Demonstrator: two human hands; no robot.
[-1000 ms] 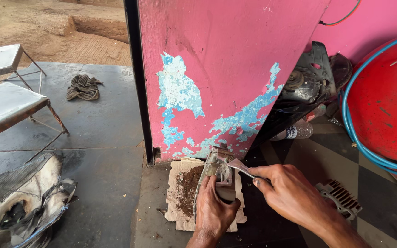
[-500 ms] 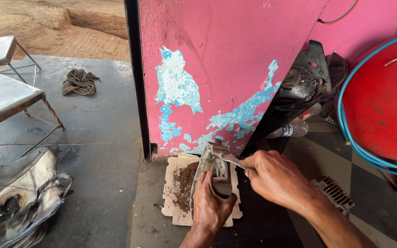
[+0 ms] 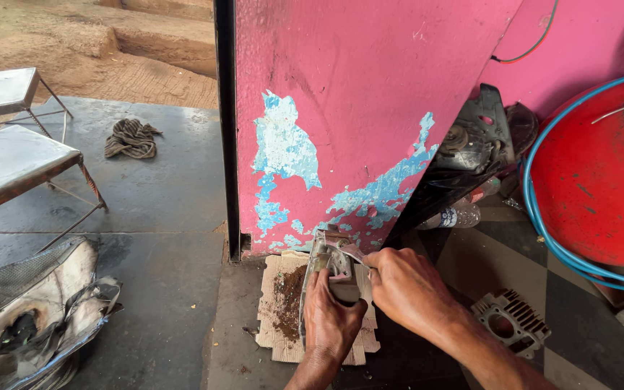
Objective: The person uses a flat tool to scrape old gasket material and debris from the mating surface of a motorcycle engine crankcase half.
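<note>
Metal casing (image 3: 330,263), low centre of frame, stands on cardboard (image 3: 283,318); we judge it rigid, fairly heavy. Left hand (image 3: 330,318) grips its base; right hand (image 3: 402,289) clasps a scraper (image 3: 352,251).

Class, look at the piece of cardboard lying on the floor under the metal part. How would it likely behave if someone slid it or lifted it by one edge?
The cardboard looks thin with ragged edges, so it would probably bend. The brown dirt pile on it would likely spill. While the left hand holds the metal part on it, it probably won't slide.
</note>
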